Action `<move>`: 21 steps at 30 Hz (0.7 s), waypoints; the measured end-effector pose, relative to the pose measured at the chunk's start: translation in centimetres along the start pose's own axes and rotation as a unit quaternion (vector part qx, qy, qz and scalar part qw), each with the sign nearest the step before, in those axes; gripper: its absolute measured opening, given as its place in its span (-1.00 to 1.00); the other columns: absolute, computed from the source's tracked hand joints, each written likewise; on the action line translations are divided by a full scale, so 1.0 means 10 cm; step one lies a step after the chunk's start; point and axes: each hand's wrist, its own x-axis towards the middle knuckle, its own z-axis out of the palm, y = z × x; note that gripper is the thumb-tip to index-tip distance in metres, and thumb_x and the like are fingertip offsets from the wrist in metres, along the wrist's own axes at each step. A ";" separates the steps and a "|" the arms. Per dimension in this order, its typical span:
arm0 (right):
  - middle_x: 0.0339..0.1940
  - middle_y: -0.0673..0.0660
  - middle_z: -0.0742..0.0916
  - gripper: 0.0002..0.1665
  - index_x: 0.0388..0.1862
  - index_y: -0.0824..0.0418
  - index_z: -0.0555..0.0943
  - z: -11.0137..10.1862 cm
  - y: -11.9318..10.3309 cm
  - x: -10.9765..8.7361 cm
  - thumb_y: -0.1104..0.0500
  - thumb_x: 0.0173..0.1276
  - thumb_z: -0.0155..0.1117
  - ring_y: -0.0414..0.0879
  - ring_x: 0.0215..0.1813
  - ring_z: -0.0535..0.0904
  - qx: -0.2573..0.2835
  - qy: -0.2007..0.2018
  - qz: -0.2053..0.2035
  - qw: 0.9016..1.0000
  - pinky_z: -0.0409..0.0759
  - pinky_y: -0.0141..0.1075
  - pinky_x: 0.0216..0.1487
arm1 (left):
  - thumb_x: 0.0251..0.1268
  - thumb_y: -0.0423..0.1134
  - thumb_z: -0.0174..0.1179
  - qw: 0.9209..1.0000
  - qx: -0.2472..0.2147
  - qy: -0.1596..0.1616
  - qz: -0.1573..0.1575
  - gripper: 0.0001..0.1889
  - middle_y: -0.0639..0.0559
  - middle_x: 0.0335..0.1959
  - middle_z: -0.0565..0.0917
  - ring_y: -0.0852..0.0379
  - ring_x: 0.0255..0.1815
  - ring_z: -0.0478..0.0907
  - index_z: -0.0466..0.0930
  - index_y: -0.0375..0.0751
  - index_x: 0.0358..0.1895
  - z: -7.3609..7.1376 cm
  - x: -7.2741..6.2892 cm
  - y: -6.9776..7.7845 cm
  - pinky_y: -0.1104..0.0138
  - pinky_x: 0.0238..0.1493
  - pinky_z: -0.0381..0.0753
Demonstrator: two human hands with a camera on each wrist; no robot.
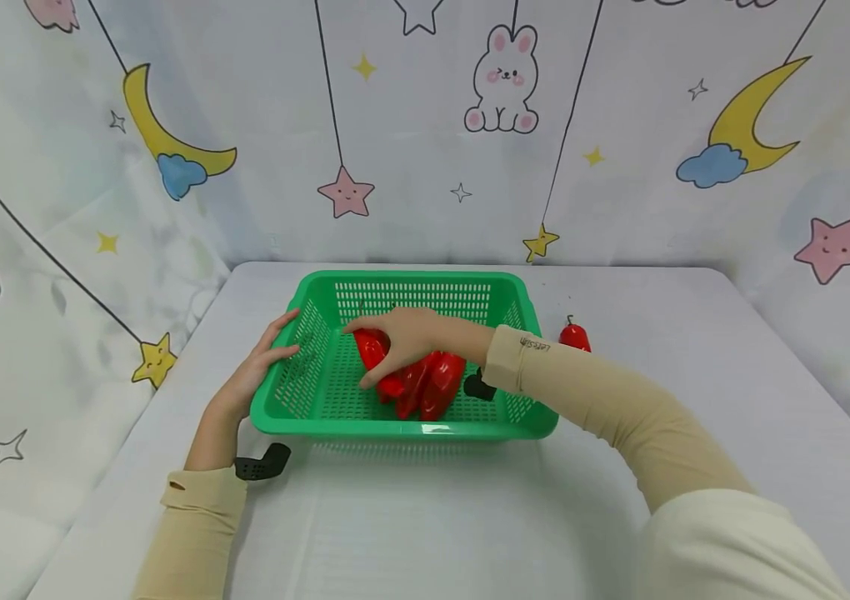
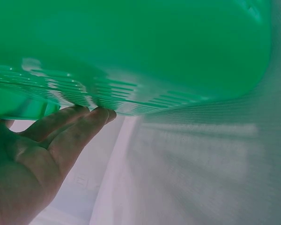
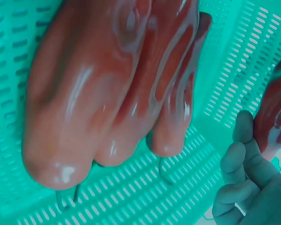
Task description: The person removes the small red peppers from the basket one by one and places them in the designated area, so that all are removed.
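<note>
In the head view, a green slotted plastic basket [image 1: 387, 427] stands on the table with several glossy red peppers [image 1: 442, 385] lying side by side in it. My right hand [image 1: 412, 333] reaches into the basket and grips a red pepper [image 1: 369, 350] between thumb and fingers, left of the others. The right wrist view shows that held pepper [image 3: 274, 110] at its right edge, with the lying peppers [image 3: 79, 117] close by, thin stems at their ends. At the basket's left side, my left hand [image 1: 252, 373] rests with extended fingers [image 2: 79, 131] against the outer wall.
Another red pepper [image 1: 575, 336] lies on the white-covered table [image 1: 440, 517] right of the basket, partly hidden by my right sleeve [image 1: 582, 383]. A white cloth backdrop [image 1: 425, 225] with moons, stars and rabbits hangs behind the table and along its sides.
</note>
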 end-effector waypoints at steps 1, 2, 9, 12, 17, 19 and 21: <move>-0.10 -0.08 0.56 -0.06 0.34 -0.27 0.19 -0.01 0.01 -0.02 -0.38 -0.05 0.26 -0.20 -0.08 0.43 0.002 0.001 0.001 1.000 0.49 -0.38 -0.27 | 0.45 -0.20 -0.21 1.000 0.001 0.001 0.000 -0.38 -0.04 0.44 -0.29 -0.22 0.31 -0.04 -0.25 0.15 0.46 0.00 0.00 0.00 0.17 -0.01 0.34; -0.11 -0.08 0.55 -0.06 0.34 -0.27 0.19 -0.02 0.02 -0.03 -0.37 -0.05 0.27 -0.20 -0.09 0.43 0.005 0.003 0.004 1.000 0.49 -0.38 -0.27 | 0.45 -0.19 -0.21 1.000 0.002 0.001 -0.001 -0.39 -0.04 0.44 -0.29 -0.22 0.31 -0.03 -0.25 0.15 0.46 0.00 0.00 0.00 0.17 -0.01 0.34; -0.16 -0.11 0.56 -0.09 0.34 -0.28 0.20 -0.10 0.14 -0.14 -0.34 -0.02 0.27 -0.23 -0.10 0.43 0.025 0.023 0.010 0.999 0.48 -0.38 -0.25 | 0.45 -0.17 -0.20 1.000 0.005 0.000 -0.002 -0.38 -0.04 0.44 -0.28 -0.23 0.29 -0.01 -0.24 0.17 0.46 -0.01 0.00 0.00 0.14 -0.01 0.33; -0.14 -0.10 0.56 -0.10 0.34 -0.25 0.21 -0.14 0.19 -0.18 -0.30 -0.01 0.29 -0.22 -0.09 0.43 0.039 0.027 0.009 0.999 0.48 -0.36 -0.23 | 0.45 -0.17 -0.20 1.000 0.006 0.003 -0.002 -0.38 -0.03 0.44 -0.29 -0.22 0.30 -0.02 -0.24 0.18 0.46 -0.01 0.00 0.01 0.15 0.00 0.32; -0.13 -0.09 0.57 -0.08 0.35 -0.23 0.19 -0.21 0.26 -0.28 -0.32 -0.01 0.28 -0.20 -0.09 0.45 0.044 0.026 0.011 0.999 0.49 -0.35 -0.22 | 0.45 -0.19 -0.21 1.000 0.010 0.004 -0.002 -0.39 -0.03 0.44 -0.28 -0.21 0.29 -0.01 -0.24 0.16 0.46 0.00 0.00 0.01 0.17 0.00 0.31; -0.13 -0.08 0.57 -0.07 0.35 -0.21 0.18 -0.24 0.30 -0.32 -0.32 -0.01 0.28 -0.19 -0.10 0.46 0.049 0.025 0.009 0.998 0.49 -0.34 -0.22 | 0.45 -0.19 -0.21 1.000 0.010 0.003 -0.002 -0.38 -0.03 0.44 -0.28 -0.20 0.28 0.00 -0.24 0.16 0.46 0.00 0.00 0.00 0.19 -0.01 0.32; -0.14 -0.07 0.58 -0.06 0.35 -0.20 0.18 -0.27 0.34 -0.37 -0.31 -0.01 0.29 -0.17 -0.10 0.47 0.060 0.027 0.005 0.998 0.50 -0.33 -0.23 | 0.45 -0.19 -0.21 1.000 0.011 0.003 -0.001 -0.39 -0.03 0.44 -0.28 -0.20 0.28 0.00 -0.24 0.16 0.46 0.00 0.00 0.00 0.20 -0.02 0.33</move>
